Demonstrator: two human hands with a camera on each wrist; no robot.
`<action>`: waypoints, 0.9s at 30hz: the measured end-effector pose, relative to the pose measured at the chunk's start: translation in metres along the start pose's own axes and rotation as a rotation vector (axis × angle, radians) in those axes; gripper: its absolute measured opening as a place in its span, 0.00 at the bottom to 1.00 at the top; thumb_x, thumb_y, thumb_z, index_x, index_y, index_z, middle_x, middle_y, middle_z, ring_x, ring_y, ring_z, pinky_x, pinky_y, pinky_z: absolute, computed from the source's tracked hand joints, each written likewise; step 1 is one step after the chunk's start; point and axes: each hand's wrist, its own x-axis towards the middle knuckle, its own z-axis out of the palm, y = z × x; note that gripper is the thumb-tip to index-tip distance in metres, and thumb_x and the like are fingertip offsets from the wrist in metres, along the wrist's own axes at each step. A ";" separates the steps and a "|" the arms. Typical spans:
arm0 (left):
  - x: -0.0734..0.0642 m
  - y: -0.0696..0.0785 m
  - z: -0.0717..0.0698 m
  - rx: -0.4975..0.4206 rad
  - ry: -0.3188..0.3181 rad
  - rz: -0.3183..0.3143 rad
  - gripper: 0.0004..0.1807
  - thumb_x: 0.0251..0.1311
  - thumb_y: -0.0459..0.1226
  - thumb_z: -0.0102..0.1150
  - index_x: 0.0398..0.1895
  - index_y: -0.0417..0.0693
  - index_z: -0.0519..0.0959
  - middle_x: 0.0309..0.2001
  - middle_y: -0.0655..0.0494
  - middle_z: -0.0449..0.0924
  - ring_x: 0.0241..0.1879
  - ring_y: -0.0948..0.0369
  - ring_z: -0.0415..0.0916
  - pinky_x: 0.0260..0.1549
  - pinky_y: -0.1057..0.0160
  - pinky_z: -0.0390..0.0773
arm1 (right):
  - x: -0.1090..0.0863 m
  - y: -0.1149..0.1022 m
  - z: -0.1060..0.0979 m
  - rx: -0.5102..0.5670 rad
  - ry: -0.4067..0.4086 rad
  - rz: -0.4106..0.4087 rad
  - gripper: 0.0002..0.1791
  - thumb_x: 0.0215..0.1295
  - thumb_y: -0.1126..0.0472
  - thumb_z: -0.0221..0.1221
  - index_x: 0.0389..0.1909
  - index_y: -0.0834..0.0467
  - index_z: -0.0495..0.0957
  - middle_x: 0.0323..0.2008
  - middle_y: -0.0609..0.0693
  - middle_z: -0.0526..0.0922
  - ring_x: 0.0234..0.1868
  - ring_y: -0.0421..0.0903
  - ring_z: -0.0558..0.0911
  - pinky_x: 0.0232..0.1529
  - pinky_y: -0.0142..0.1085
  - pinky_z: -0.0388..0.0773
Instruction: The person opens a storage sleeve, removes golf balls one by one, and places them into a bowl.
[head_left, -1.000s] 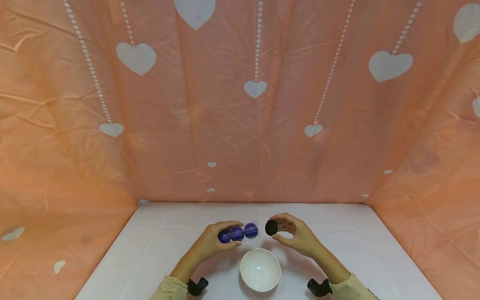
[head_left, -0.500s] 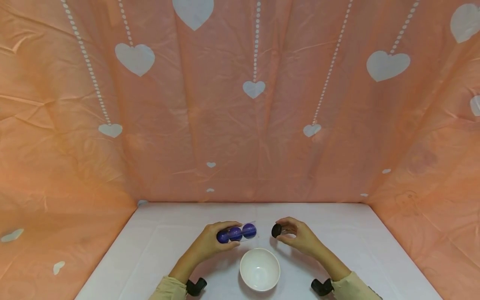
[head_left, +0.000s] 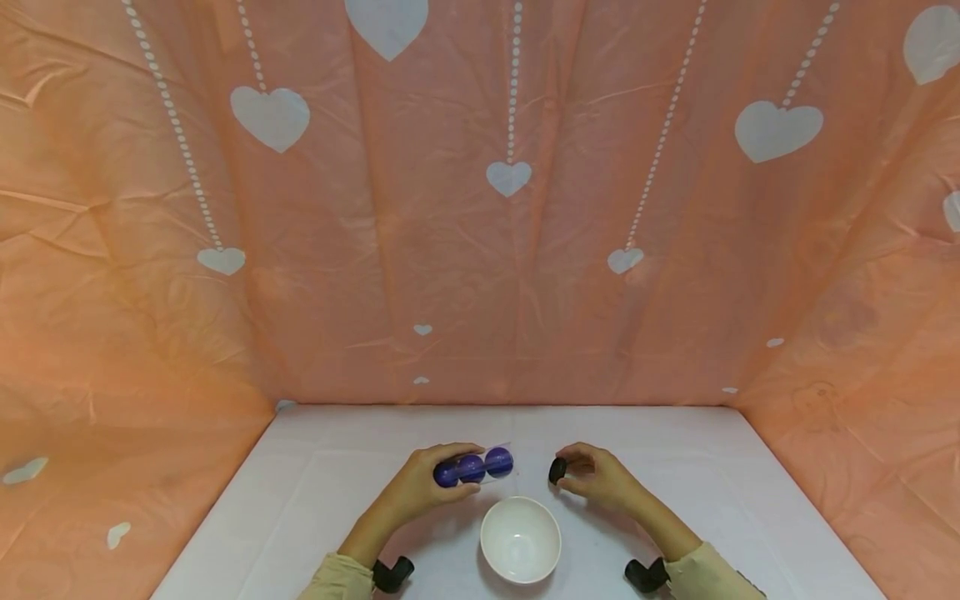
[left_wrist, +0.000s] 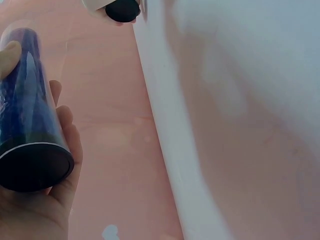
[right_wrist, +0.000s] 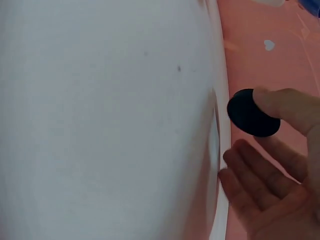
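Lower centre-left of head view: left hand wrapped round clear plastic tube of purple balls, right end looks uncapped. Tube probably light, fairly stiff, slick; hold mid-body, don't squeeze, thin wall may dent. Right and lower, white round bowl on white worktop. Further right, small black round cap, likely light, rigid, rim-held; right hand pinches it, apart from tube.
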 end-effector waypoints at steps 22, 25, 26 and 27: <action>0.000 -0.002 0.001 -0.001 -0.010 0.014 0.27 0.62 0.47 0.79 0.65 0.61 0.84 0.60 0.55 0.87 0.54 0.57 0.83 0.57 0.56 0.83 | -0.008 -0.010 -0.007 -0.231 -0.027 0.047 0.22 0.58 0.61 0.79 0.49 0.63 0.83 0.45 0.54 0.82 0.46 0.53 0.82 0.47 0.42 0.81; 0.001 -0.002 0.002 -0.006 0.001 0.025 0.28 0.61 0.46 0.80 0.65 0.59 0.84 0.59 0.55 0.87 0.53 0.58 0.84 0.56 0.57 0.83 | -0.009 -0.012 -0.007 -0.262 -0.020 0.042 0.21 0.56 0.61 0.80 0.47 0.62 0.83 0.44 0.54 0.81 0.45 0.53 0.81 0.47 0.42 0.81; 0.001 -0.002 0.002 -0.010 0.004 0.027 0.28 0.61 0.46 0.80 0.65 0.58 0.83 0.59 0.55 0.87 0.52 0.59 0.84 0.55 0.58 0.84 | -0.010 -0.012 -0.007 -0.272 -0.018 0.046 0.20 0.56 0.61 0.80 0.46 0.61 0.83 0.44 0.53 0.81 0.46 0.53 0.81 0.48 0.43 0.81; 0.001 -0.002 0.002 -0.018 0.007 0.030 0.28 0.61 0.46 0.80 0.64 0.57 0.83 0.58 0.55 0.88 0.52 0.59 0.84 0.54 0.58 0.84 | -0.010 -0.013 -0.007 -0.282 -0.017 0.048 0.20 0.56 0.61 0.80 0.46 0.61 0.83 0.44 0.53 0.81 0.46 0.52 0.81 0.48 0.43 0.81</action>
